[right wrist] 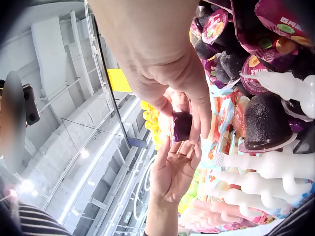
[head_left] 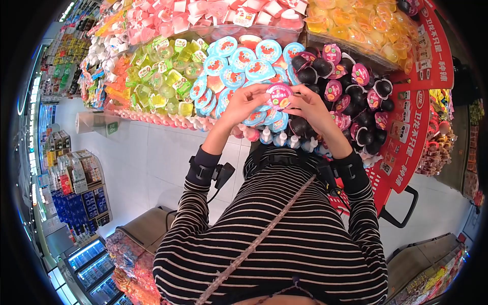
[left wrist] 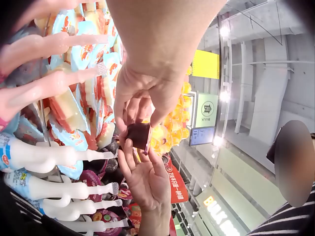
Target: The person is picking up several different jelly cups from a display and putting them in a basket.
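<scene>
A dark jelly cup [head_left: 279, 96] with a round pink lid is held up between both hands, lid facing the head camera. My left hand [head_left: 243, 105] pinches its left edge with thumb and fingers. From the other side, my right hand [head_left: 312, 109] grips the right edge. In the left wrist view the cup's dark body [left wrist: 138, 135] shows between the fingertips of the two hands. The right wrist view shows the same dark purple body [right wrist: 182, 126] with fingers around it. Below the hands lie blue-lidded jelly cups [head_left: 233, 77] and a heap of black jelly cups [head_left: 356, 96].
Green jellies [head_left: 165, 76] fill the bin to the left, and yellow jellies [head_left: 363, 23] the one at the back right. White bottle-shaped packs [head_left: 279, 139] line the front edge. A red printed panel [head_left: 406, 132] and a red basket [head_left: 373, 185] stand at the right.
</scene>
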{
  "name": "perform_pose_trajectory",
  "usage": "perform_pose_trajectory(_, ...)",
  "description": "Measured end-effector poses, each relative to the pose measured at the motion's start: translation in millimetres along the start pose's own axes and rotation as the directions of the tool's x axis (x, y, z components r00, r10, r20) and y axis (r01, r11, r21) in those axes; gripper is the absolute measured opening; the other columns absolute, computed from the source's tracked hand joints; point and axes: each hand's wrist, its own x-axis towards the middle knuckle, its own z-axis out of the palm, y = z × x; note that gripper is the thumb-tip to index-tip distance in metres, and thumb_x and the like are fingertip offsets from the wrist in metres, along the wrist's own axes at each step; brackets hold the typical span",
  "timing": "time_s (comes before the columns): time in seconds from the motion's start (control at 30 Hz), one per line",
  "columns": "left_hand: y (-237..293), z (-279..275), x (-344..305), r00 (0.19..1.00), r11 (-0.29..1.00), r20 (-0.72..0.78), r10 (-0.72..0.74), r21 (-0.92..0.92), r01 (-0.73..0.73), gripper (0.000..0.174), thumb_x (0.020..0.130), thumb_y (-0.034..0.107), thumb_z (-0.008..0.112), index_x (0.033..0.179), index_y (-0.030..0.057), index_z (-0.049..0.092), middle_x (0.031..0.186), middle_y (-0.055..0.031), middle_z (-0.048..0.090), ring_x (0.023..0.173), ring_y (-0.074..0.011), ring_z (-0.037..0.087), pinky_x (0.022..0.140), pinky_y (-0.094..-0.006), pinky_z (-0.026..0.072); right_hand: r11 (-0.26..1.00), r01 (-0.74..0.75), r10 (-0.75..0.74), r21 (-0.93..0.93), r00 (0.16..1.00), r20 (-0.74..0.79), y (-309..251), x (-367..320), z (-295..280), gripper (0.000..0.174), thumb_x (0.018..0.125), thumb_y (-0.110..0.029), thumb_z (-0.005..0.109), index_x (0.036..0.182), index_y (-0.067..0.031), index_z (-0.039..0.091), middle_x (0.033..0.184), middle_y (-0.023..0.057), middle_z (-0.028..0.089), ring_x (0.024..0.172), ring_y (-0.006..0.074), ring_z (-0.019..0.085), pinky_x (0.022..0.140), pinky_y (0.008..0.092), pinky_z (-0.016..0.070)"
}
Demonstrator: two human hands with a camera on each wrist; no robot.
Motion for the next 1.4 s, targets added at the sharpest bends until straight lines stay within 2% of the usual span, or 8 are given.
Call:
perform_pose_trajectory(0.17, -3, -1, 0, 1.0, 1.0, 0.02, 0.016, 0.007, -0.016, 0.031, 0.088, 0.012, 0.057, 0.115, -0.0042, 0.054, 0.104, -0.0085, 0.062, 0.093, -0.0126, 0.06, 0.082, -0.0272, 0.0496, 1.0, -0.008, 0.008, 0.0, 1.0, -0.009, 1, 0, 1, 0.021, 0.09, -0.01, 0.053, 0.109, -0.0023, 0.052, 0.106, 0.0043, 0.057, 0.097, 0.0135, 0.057, 0.084, 0.0312, 0.0524)
perform_pose_trajectory(0.8, -3, -1, -2, 1.0, 0.998, 0.002, -0.001, 0.063, 0.001, 0.031, 0.088, 0.013, 0.058, 0.114, -0.0038, 0.055, 0.101, -0.0069, 0.063, 0.091, -0.0107, 0.06, 0.081, -0.0263, 0.0496, 1.0, -0.001, 0.001, 0.009, 1.0, -0.005, 2, -1, -1, 0.022, 0.088, -0.009, 0.055, 0.109, -0.0017, 0.052, 0.104, 0.0064, 0.058, 0.095, 0.0134, 0.058, 0.083, 0.0305, 0.0527)
perform_pose_trajectory(0.9, -2, -3, -3, 1.0, 0.998, -0.005, -0.021, 0.058, 0.022, 0.031, 0.088, 0.015, 0.058, 0.115, -0.0025, 0.055, 0.099, -0.0054, 0.063, 0.089, -0.0089, 0.058, 0.079, -0.0247, 0.0485, 0.999, 0.039, -0.039, 0.008, 0.999, -0.011, -6, -5, 1, 0.025, 0.087, -0.009, 0.056, 0.111, -0.0023, 0.051, 0.102, 0.0076, 0.059, 0.095, 0.0136, 0.058, 0.083, 0.0296, 0.0521)
perform_pose_trajectory(1.03, -1, -2, -3, 0.999, 0.998, 0.039, 0.019, 0.054, -0.022, 0.033, 0.089, 0.018, 0.058, 0.116, -0.0008, 0.056, 0.094, -0.0023, 0.062, 0.086, -0.0064, 0.055, 0.076, -0.0232, 0.046, 1.0, 0.023, -0.023, -0.009, 0.997, 0.076, -14, -11, 0, 0.036, 0.087, -0.007, 0.055, 0.122, -0.0045, 0.046, 0.109, 0.0074, 0.058, 0.099, 0.0147, 0.058, 0.086, 0.03, 0.0497)
perform_pose_trajectory(1.13, -1, 2, -2, 0.998, 1.0, 0.058, 0.0, -0.008, 0.0, 0.033, 0.089, 0.019, 0.058, 0.116, -0.0003, 0.056, 0.099, -0.0025, 0.062, 0.089, -0.0068, 0.055, 0.078, -0.0238, 0.0458, 0.999, 0.035, -0.036, 0.011, 0.997, 0.068, -19, -16, 3, 0.039, 0.086, -0.007, 0.058, 0.124, -0.0047, 0.047, 0.103, 0.0079, 0.061, 0.097, 0.0139, 0.058, 0.084, 0.0293, 0.0506)
perform_pose_trajectory(1.2, -4, 4, 0, 0.993, 0.996, 0.081, 0.085, 0.014, -0.086, 0.031, 0.09, 0.018, 0.057, 0.116, 0.001, 0.056, 0.106, -0.003, 0.06, 0.09, -0.0068, 0.053, 0.078, -0.024, 0.045, 0.999, 0.021, -0.024, 0.047, 0.997, 0.069, -20, -20, 4, 0.04, 0.086, -0.007, 0.058, 0.125, -0.0045, 0.047, 0.106, 0.0079, 0.06, 0.098, 0.0146, 0.058, 0.083, 0.0289, 0.0509)
perform_pose_trajectory(1.33, -2, 9, 1, 0.982, 0.994, 0.162, 0.102, 0.025, -0.107, 0.031, 0.09, 0.018, 0.056, 0.117, 0.0019, 0.055, 0.11, -0.003, 0.058, 0.089, -0.0066, 0.052, 0.077, -0.0237, 0.0441, 0.999, 0.026, -0.027, 0.026, 0.998, 0.054, -23, -32, -2, 0.041, 0.085, -0.005, 0.058, 0.124, -0.0027, 0.047, 0.109, 0.0086, 0.059, 0.097, 0.0146, 0.059, 0.084, 0.0284, 0.0496)
perform_pose_trajectory(1.4, -4, 9, 2, 0.98, 0.995, 0.194, 0.052, 0.075, -0.068, 0.034, 0.091, 0.018, 0.053, 0.121, 0.0014, 0.052, 0.117, -0.0066, 0.056, 0.1, -0.0126, 0.053, 0.087, -0.0284, 0.0431, 0.976, 0.21, -0.21, -0.065, 0.978, 0.013, -27, -39, -11, 0.042, 0.083, -0.003, 0.059, 0.124, -0.0012, 0.047, 0.111, 0.0087, 0.058, 0.095, 0.0138, 0.059, 0.084, 0.027, 0.0476)
